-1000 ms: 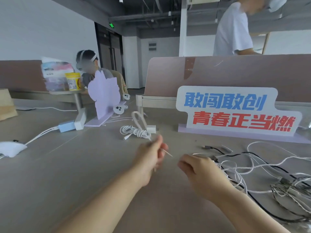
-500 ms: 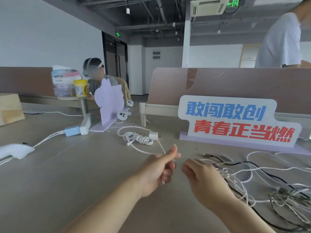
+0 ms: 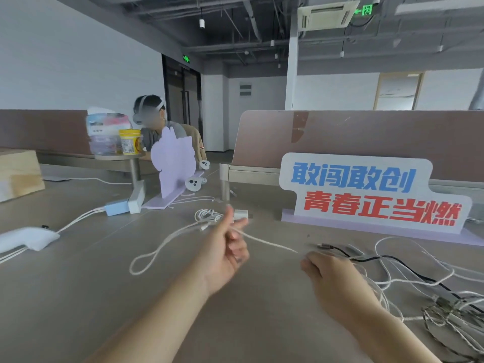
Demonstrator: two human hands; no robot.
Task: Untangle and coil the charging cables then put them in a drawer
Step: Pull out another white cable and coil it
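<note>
My left hand [image 3: 227,254] pinches a white cable [image 3: 264,241] that stretches taut to my right hand [image 3: 330,277], which is closed on its other part. From the left hand the same cable runs left and lies in a loose loop [image 3: 146,260] on the table. A tangle of white, black and braided cables [image 3: 429,292] lies at the right, under and beyond my right wrist. A coiled white cable [image 3: 207,215] with a white charger plug [image 3: 241,214] rests farther back at the middle. No drawer is in view.
A slogan sign [image 3: 366,195] stands at the back right, a purple cut-out stand [image 3: 174,163] at the back left. A blue adapter [image 3: 116,208], a white device [image 3: 28,238] and a wooden box [image 3: 18,174] lie left. A seated person wears a headset behind.
My hands have drawn apart, pulling the white cable straight between them. Its free length has dropped into a loop on the table at the left. The camera tilted up.
</note>
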